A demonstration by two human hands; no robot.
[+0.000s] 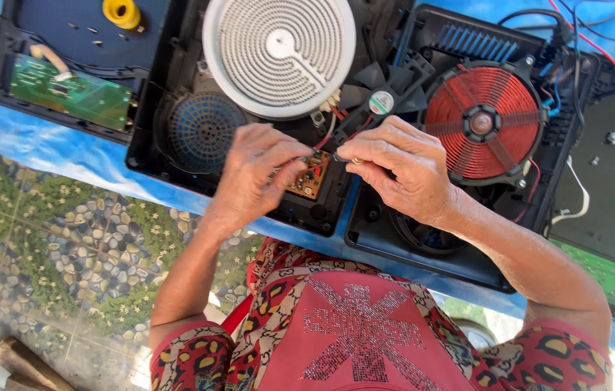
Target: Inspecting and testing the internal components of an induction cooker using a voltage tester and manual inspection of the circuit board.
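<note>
Left hand (260,174) and right hand (394,170) meet, fingertips pinched

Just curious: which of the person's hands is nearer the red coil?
The right hand. It sits just left of the red coil in the picture, nearly beside its edge. The left hand is farther off, beyond the right hand, over the small brown circuit board.

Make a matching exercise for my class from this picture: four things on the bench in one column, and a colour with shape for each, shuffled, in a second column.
Things:
1. heating element
2. coil
3. tape roll
4. circuit board

Descriptions:
A. green, flat rectangle
B. red, wound disc
C. white, round with a spiral groove
D. yellow ring

Pairs: 1-C, 2-B, 3-D, 4-A
</note>
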